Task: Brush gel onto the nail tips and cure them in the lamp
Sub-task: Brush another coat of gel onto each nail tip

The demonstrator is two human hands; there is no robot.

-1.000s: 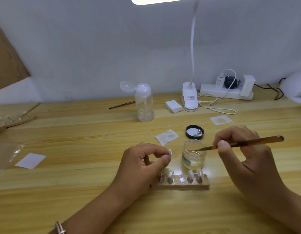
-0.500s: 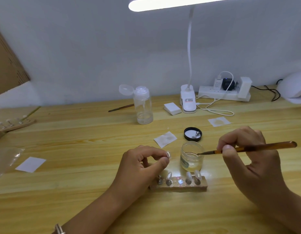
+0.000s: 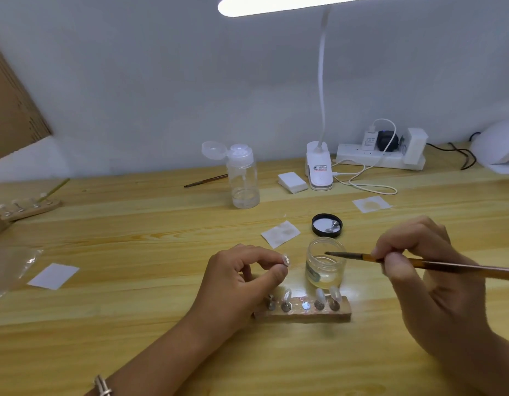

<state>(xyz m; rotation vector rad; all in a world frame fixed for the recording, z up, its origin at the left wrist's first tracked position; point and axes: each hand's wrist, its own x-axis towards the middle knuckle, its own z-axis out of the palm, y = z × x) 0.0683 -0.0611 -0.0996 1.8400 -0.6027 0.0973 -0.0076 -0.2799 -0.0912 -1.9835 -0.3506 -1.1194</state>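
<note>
My left hand (image 3: 242, 278) pinches a clear nail tip (image 3: 286, 259) on its small stand between thumb and forefinger, just left of the open gel jar (image 3: 326, 264). My right hand (image 3: 419, 270) grips a brown brush (image 3: 390, 260) like a pen, its dark bristles hovering over the jar's mouth. In front of the jar lies a wooden holder block (image 3: 303, 310) with several nail tips standing in it and one bare metal spot in the middle. The white curing lamp (image 3: 497, 147) sits at the far right edge of the table.
The jar's black lid (image 3: 327, 225) lies behind the jar. Farther back stand a pump bottle (image 3: 243, 178), a second brush (image 3: 206, 180), a pad stack (image 3: 292, 182), the desk lamp base (image 3: 319, 170) and a power strip (image 3: 381, 158). Wipes (image 3: 280, 233) lie about; another tip holder (image 3: 27, 207) is far left.
The brush tip has lifted slightly and now hovers over the jar mouth; my right hand shifted a little right. My left hand keeps pinching the nail tip in the same place.
</note>
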